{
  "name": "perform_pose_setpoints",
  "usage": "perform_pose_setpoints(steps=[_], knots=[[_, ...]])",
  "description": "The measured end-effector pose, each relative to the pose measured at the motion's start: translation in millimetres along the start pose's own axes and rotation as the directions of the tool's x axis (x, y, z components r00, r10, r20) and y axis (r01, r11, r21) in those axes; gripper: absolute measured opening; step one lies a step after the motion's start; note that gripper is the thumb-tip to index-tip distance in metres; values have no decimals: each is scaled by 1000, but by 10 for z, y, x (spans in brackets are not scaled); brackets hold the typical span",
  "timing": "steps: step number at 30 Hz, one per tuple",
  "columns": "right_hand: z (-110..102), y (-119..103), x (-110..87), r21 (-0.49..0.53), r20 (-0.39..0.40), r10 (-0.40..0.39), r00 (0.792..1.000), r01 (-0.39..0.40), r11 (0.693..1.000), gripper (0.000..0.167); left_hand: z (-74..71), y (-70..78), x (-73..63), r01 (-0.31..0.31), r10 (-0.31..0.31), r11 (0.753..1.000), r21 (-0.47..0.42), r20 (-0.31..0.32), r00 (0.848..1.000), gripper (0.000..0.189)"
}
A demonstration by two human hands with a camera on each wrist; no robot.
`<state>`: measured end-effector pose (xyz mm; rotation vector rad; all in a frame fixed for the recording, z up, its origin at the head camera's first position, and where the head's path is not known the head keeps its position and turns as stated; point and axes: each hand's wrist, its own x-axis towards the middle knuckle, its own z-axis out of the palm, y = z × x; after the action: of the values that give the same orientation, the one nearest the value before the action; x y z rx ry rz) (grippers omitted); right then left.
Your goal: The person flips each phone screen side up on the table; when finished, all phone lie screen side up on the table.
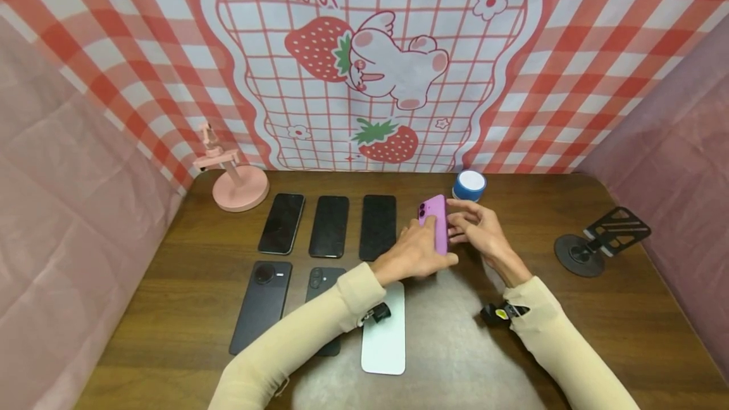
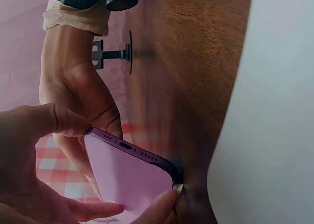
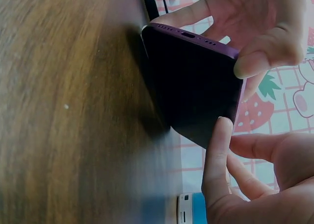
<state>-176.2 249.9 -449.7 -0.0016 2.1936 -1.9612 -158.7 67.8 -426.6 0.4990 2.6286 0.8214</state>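
Note:
A purple phone [image 1: 440,233] is tilted up on one long edge above the table, its back towards the left hand and its dark screen [image 3: 191,86] towards the right. My left hand [image 1: 417,248] grips its lower end, thumb at one bottom corner and fingers at the other corner and across the back. The charging port [image 2: 125,146] shows between them. My right hand [image 1: 481,229] is on the phone's right side, fingers loosely extended. One of its fingertips [image 3: 224,123] touches the screen near the edge.
A pink stand [image 1: 242,188] is at back left, a blue-and-white round device [image 1: 469,186] behind the right hand, and a black folding stand [image 1: 581,255] at right. Dark phones [image 1: 329,226] lie in rows on the left, with a white phone [image 1: 384,347] under the left forearm.

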Motion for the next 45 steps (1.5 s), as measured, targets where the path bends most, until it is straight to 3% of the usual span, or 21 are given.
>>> perform_pose_setpoints(steps=[8,13,19,25,30,33,40,45], knots=[[41,49,-17,-29,56,33,998,-32,999,51,-19,-84,-22,-42,41,985,-169,-12,999,90],[78,87,-24,-41,85,57,995,-54,998,51,-40,-170,-36,-74,78,956,-284,3,997,88],[86,115,-6,-60,110,99,989,-93,994,51,-98,-241,-36,-52,69,888,-457,21,997,79],[85,100,10,-130,105,162,981,-148,980,59,-117,-286,-10,-10,34,786,-618,26,999,74],[90,63,15,-189,96,180,979,-160,969,62,-127,-337,10,-9,19,743,-670,7,1000,65],[98,47,21,-218,89,182,979,-159,963,63,-143,-366,23,-15,9,745,-667,-12,1000,58],[124,19,27,-276,64,169,983,-146,950,65,-185,-433,28,-22,-9,784,-620,-46,999,52],[154,12,46,-310,37,181,983,-161,937,66,-198,-483,27,-2,-48,787,-617,-64,997,53]])
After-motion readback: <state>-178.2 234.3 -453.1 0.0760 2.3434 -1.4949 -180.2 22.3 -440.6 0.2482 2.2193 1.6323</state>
